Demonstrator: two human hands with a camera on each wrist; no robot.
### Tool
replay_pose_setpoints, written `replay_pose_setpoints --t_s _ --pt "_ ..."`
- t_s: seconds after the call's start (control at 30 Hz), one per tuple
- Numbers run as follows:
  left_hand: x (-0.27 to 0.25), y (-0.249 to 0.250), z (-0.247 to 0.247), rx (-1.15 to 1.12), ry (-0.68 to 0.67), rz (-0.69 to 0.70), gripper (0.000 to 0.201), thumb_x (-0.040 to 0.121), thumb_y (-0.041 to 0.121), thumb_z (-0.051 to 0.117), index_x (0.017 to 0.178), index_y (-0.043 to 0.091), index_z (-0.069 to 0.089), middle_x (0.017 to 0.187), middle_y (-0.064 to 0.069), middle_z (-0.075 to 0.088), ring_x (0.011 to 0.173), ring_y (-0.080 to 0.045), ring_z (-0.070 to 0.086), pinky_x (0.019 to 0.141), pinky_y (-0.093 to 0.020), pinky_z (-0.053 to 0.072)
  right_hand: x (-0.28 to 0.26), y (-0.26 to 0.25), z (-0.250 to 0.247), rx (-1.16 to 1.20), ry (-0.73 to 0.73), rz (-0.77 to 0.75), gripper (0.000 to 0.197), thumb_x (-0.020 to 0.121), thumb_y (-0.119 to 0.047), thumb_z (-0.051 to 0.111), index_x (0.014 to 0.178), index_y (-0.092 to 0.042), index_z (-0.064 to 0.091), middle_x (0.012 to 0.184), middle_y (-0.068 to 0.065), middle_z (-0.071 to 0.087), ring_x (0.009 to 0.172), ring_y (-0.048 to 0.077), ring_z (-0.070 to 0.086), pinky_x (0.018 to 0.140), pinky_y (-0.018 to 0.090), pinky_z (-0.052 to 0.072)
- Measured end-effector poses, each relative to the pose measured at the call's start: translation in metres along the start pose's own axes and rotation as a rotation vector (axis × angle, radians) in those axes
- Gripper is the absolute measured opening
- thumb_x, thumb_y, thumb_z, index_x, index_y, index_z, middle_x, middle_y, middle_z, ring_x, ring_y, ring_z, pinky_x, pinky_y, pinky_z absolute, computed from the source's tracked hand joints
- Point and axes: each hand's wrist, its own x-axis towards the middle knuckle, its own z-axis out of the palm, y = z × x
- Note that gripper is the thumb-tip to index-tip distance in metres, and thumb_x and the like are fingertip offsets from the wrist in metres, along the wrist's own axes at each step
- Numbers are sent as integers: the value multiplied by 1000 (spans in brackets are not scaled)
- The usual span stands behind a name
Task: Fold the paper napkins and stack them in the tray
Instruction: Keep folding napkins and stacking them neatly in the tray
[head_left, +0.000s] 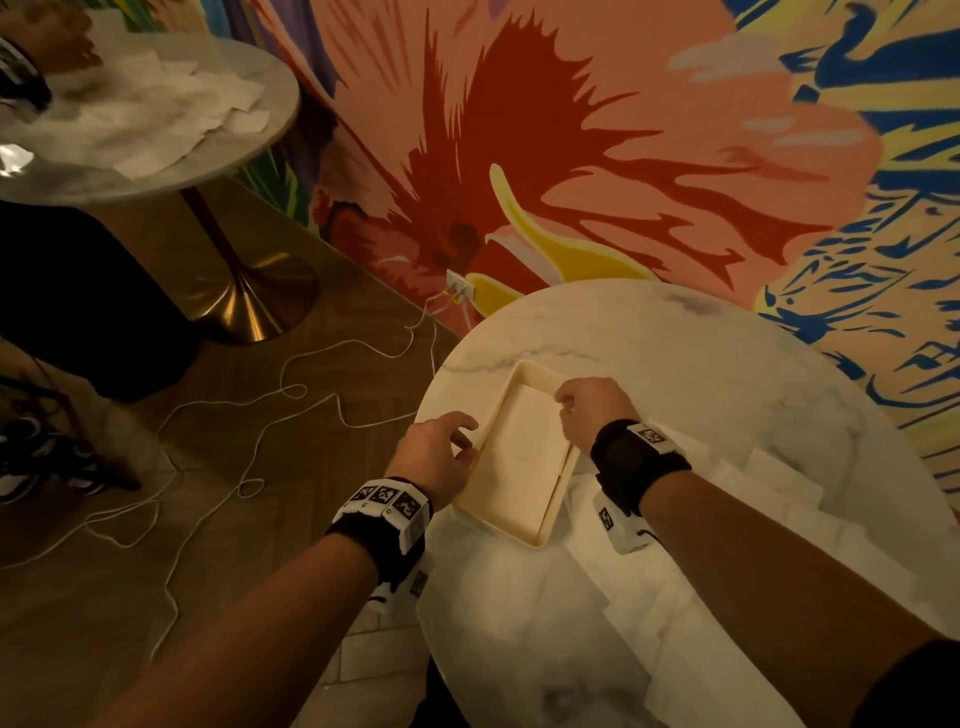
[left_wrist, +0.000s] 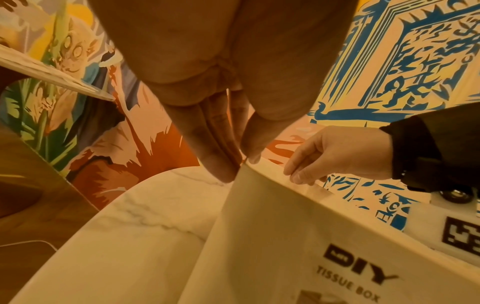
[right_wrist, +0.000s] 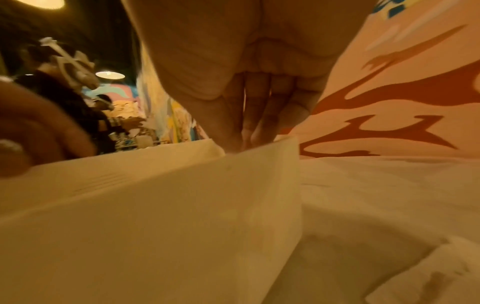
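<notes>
Left hand (head_left: 435, 453) sat at the tray (head_left: 540, 532) rim's 9 o'clock side, fingers together and mostly straight, tips touching the outer wall. Left wrist view shows no curl round anything, so it was bracing, not grasping.

Tray lay on the marble table (head_left: 675, 332), long axis running roughly 1 to 7 o'clock in the head view. Folded napkin (head_left: 524, 441) lay flat inside, same axis.

Right hand (head_left: 592, 410) was at the tray's 3 o'clock rim, over the far half, fingers curled down. In the right wrist view its fingertips (right_wrist: 249, 137) dip just inside the wall; whether they pinched the napkin edge or only pressed it, can't tell.

Loose napkins (head_left: 779, 483) were spread on the table from 3 to 5 o'clock of the tray. My read: right hand is nearer them, so the next pickup is its job; left stays as the brace.
</notes>
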Motion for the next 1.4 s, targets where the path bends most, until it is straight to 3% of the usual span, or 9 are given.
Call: replay_pose_setpoints --t_s 0.1,0.17,0.33,0.5,0.63,0.93,1.2,1.3,1.4 --pt "-1 2 -1 5 -5 -5 31 92 24 66 122 33 61 104 13 70 92 -11 66 88 -35 56 -11 -13 14 -175 -124 -231 36 95 -36 51 130 -29 60 136 -2 57 124 21 52 107 37 41" --pt "-2 4 -2 -1 -8 -10 31 92 23 66 122 32 62 104 12 70 93 -13 66 89 -37 57 -18 -18 24 -335 -209 -335 48 97 -48 45 143 -35 45 152 -4 40 137 22 38 114 42 30" --pt "-3 6 -2 -4 -26 -21 31 94 22 64 123 32 60 103 12 68 96 -15 66 90 -39 57 -17 -13 38 -488 -320 -317 63 96 -61 35 152 -42 17 164 -1 10 147 32 15 118 49 18" --pt "-3 6 -1 6 -33 -15 31 95 22 63 124 32 60 107 11 69 97 -15 66 90 -39 57 -11 -11 37 -493 -346 -313 63 96 -60 36 153 -42 16 164 -1 8 147 32 15 118 49 21" --pt "-3 5 -1 21 -21 3 30 95 22 63 123 32 61 106 9 70 94 -16 66 91 -39 57 -4 -16 31 -426 -223 -310 58 97 -54 40 151 -38 24 161 4 18 142 31 28 113 49 31" --pt "-1 3 1 27 -18 8 30 95 21 62 123 33 61 107 10 70 95 -15 66 90 -38 57 9 -18 40 -538 -398 -246 57 98 -60 32 151 -46 17 164 1 4 147 42 11 116 56 24" --pt "1 2 -1 72 -14 30 32 94 26 62 125 33 58 109 11 67 93 -13 65 87 -34 56 1 -12 26 -363 -328 -296 54 101 -53 34 152 -41 21 163 2 12 148 32 15 119 48 22" --pt "1 4 -6 94 23 63 30 95 34 59 125 32 59 109 12 65 95 -11 63 87 -36 56 -10 -6 10 -97 -183 -353 48 102 -45 38 148 -30 39 155 3 34 142 23 32 116 37 27" --pt "-3 12 -8 121 80 118 28 95 35 58 123 32 60 107 11 65 96 -13 61 85 -33 54 -25 7 -13 101 1 -365 38 101 -37 45 130 -19 61 133 7 58 124 22 52 106 31 37"
